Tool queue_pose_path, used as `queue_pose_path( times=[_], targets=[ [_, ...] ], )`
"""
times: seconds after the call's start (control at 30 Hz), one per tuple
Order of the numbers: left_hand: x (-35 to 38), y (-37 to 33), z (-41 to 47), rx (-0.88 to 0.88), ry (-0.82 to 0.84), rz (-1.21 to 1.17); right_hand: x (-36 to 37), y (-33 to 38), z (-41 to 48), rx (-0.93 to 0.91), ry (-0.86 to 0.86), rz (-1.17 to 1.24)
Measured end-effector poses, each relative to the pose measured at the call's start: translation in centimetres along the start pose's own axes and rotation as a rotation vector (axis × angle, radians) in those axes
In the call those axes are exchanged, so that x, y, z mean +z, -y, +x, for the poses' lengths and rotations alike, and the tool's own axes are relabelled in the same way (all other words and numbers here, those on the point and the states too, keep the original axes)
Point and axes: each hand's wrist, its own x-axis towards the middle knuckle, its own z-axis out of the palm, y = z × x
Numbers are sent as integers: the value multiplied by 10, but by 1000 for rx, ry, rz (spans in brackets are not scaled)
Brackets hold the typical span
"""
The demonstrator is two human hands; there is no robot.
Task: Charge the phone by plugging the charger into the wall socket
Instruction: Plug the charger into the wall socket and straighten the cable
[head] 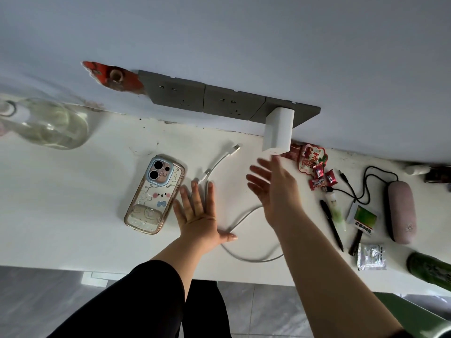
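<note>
A phone [153, 195] in a clear cartoon case lies face down on the white desk [73, 203]. A white charger block [278, 129] sticks out of the rightmost panel of the grey wall socket strip [207, 100]. The white cable [244, 223] lies loose on the desk, its USB plug [234, 148] near the wall and its small plug [202, 176] beside the phone. My left hand [199, 213] rests flat and open on the desk, on the cable, just right of the phone. My right hand [271, 189] hovers open just below the charger block, holding nothing.
A glass vessel [46, 123] stands at the left. Right of my hands lie red candy wrappers [314, 167], a black pen [332, 225], a small tube [338, 211], a pink case [400, 212] with a black cord, a foil packet [371, 257] and a green bottle [429, 269].
</note>
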Motion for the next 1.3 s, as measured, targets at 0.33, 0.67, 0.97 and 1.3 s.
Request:
queue_pose_path(
  times=[0.33, 0.67, 0.97, 1.3],
  targets=[
    [9, 8, -2, 64, -79, -11, 72, -42, 58, -260, -238, -939],
    [16, 12, -4, 82, -161, -49, 16, -43, 45, -209, -192, -304],
    [6, 5, -3, 64, -65, -13, -32, -29, -18, -92, -52, -18],
    [4, 14, -5, 167, -34, -88, -34, -21, -43, -301, -66, -313]
  ],
)
